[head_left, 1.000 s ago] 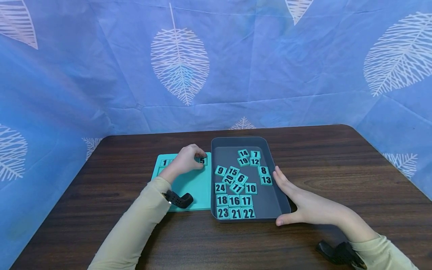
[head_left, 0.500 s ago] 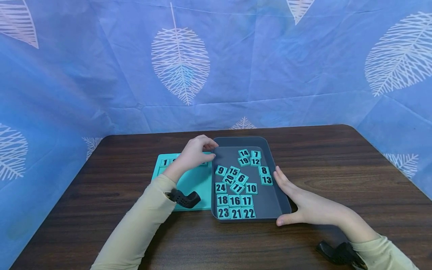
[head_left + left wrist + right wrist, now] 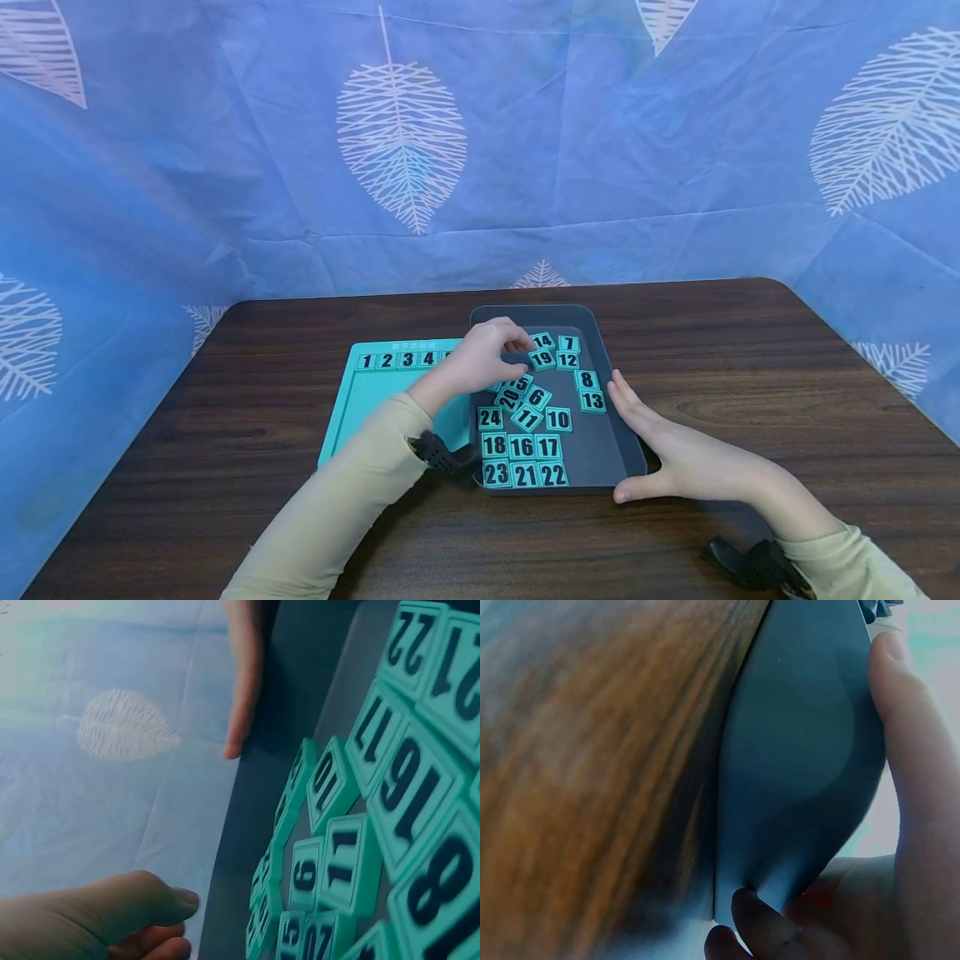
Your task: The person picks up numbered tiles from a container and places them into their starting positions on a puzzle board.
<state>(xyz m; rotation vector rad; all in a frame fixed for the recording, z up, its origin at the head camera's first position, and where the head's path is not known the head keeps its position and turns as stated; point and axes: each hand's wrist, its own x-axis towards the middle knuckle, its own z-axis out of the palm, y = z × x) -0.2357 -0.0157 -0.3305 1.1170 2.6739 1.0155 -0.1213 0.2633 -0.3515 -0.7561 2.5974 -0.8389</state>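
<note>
My left hand (image 3: pixel 483 358) hovers over the dark grey tray (image 3: pixel 607 454), thumb and fingers apart with nothing between them. Nearest its fingertips lie the teal number tiles 14 (image 3: pixel 542 340) and 19 (image 3: pixel 542 359). In the left wrist view its thumb (image 3: pixel 161 900) is above the tray's far part. My right hand (image 3: pixel 671 454) holds the tray at its near right corner; the right wrist view shows fingertips (image 3: pixel 761 922) against the outer wall. Left of the tray lies a teal number-puzzle board (image 3: pixel 367 408), with tiles 1 to 4 visible in its top row; the forearm covers part of it.
Several loose tiles lie in the tray, such as tile 10 (image 3: pixel 558 418), tile 13 (image 3: pixel 592 401) and tile 22 (image 3: pixel 553 473). Tray and board stand side by side on a dark wooden table (image 3: pixel 225 433). A blue leaf-patterned cloth (image 3: pixel 480 167) hangs behind.
My left hand has moved right, from tile 5 in the board's top row, across the tray's left rim to above the loose tiles. My right hand and the tray stay put.
</note>
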